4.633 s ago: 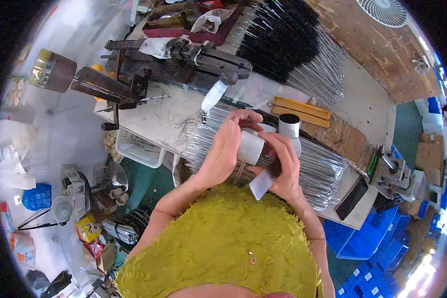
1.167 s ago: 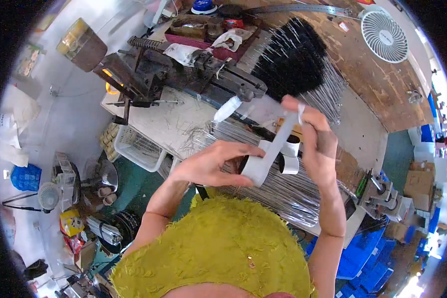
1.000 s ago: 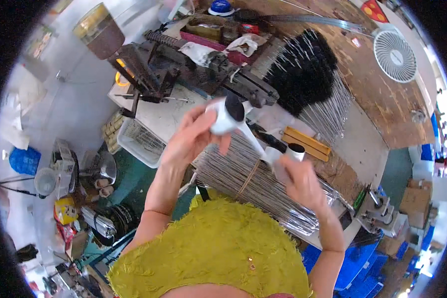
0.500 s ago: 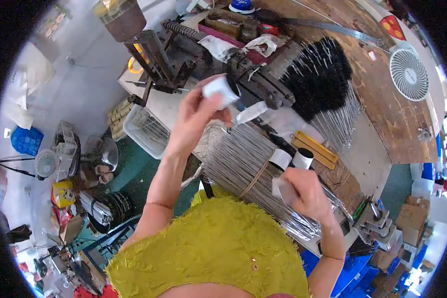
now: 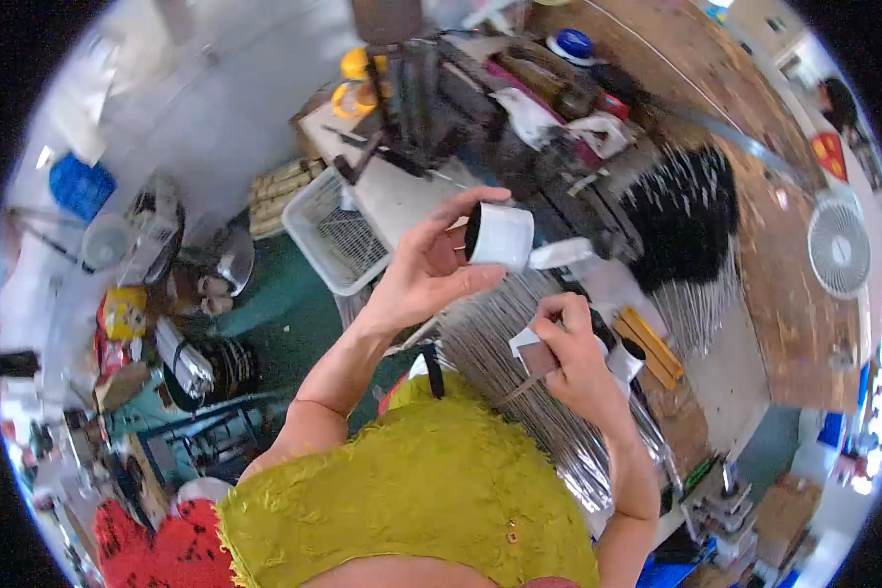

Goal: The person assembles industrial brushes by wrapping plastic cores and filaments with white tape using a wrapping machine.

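My left hand (image 5: 426, 269) is closed around a short white tube (image 5: 508, 238), its dark open end turned to the left. Lower and to the right, my right hand (image 5: 576, 367) pinches a small flat piece (image 5: 536, 355), white along one edge and brownish on its face; its exact kind is unclear. Beneath both hands lies a bundle of thin metal rods (image 5: 482, 338). Just past the tube rests an object with a white rounded end (image 5: 562, 253). Another white tube (image 5: 625, 361) with a dark inside is partly hidden behind my right hand.
Black-bristled wire brushes (image 5: 681, 211) lie at the right, near a yellow tray (image 5: 649, 348). A white basket (image 5: 294, 218) stands left of the bench. Dark metal machinery (image 5: 416, 108) rises at the back. A white fan (image 5: 839, 247) stands at far right.
The view has shifted. My left hand has turned the tube so its dark opening faces left instead of right. My right hand has come up closer to the tube with its flat piece.
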The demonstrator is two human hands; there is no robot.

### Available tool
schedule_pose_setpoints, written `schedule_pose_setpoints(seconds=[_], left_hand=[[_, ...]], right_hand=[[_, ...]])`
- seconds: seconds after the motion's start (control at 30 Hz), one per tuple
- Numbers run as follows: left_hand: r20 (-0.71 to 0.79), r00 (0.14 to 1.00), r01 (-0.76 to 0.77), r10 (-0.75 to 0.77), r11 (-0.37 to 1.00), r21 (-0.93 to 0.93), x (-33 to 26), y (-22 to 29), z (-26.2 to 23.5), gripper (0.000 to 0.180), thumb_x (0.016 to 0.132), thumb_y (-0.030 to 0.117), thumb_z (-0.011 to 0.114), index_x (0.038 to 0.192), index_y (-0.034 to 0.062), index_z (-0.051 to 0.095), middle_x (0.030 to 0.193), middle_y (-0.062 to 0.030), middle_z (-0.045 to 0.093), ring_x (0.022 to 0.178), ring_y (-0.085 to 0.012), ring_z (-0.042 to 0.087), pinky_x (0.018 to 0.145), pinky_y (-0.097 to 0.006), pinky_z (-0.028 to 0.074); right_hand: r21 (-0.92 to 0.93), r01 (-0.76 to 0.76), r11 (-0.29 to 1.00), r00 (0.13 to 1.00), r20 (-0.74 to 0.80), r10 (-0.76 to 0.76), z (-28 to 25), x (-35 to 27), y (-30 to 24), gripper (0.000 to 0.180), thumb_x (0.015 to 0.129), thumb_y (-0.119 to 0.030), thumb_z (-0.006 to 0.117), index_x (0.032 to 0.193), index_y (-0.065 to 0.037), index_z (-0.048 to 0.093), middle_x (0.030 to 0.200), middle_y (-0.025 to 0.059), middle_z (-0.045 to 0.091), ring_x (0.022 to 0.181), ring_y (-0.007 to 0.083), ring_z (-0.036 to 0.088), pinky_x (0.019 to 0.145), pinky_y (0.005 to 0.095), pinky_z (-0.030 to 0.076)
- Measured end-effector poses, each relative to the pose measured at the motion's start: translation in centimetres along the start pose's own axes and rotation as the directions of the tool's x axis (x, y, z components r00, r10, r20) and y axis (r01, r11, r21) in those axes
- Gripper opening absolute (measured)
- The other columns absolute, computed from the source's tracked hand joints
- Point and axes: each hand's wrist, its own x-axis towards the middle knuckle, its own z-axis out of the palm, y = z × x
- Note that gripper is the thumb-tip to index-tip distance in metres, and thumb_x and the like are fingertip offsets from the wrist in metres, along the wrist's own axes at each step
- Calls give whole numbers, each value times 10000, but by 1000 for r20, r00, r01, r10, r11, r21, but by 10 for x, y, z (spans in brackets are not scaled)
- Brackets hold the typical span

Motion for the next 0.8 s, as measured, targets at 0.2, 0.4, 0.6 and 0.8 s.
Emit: schedule_pose_setpoints(seconds=[0.2,0.4,0.6,0.8], left_hand=[[-305,948,-84,85,996,14,-39,28,-58,692,753,55,670,1360,19,339,1254,-79,479,1098,-148,485,947,-298,383],[-462,883,-112,83,993,-35,-77,26,-81,619,738,57,681,1276,-5,382,1203,-126,524,1122,-195,501,964,-319,381],[-434,899,-97,49,991,-88,-80,36,-79,574,745,30,638,1271,-19,414,1200,-147,543,1105,-208,527,980,-338,390],[-326,943,-46,-60,950,-308,-77,30,-75,632,782,201,590,1333,-8,362,1161,-175,565,1091,-219,540,973,-343,388]], right_hand=[[-262,214,941,973,145,-181,32,46,1,285,639,73,568,890,-52,518,976,70,499,997,273,440,849,378,294],[26,220,975,962,160,-221,74,92,10,300,686,94,501,969,-6,497,999,168,486,871,384,523,716,408,440],[-99,236,967,894,412,-176,114,93,24,306,706,37,551,1003,-32,529,989,148,531,878,350,549,740,414,463],[-184,266,946,955,181,-233,99,93,6,228,717,-9,609,938,-35,562,946,134,545,785,309,590,657,372,489]])
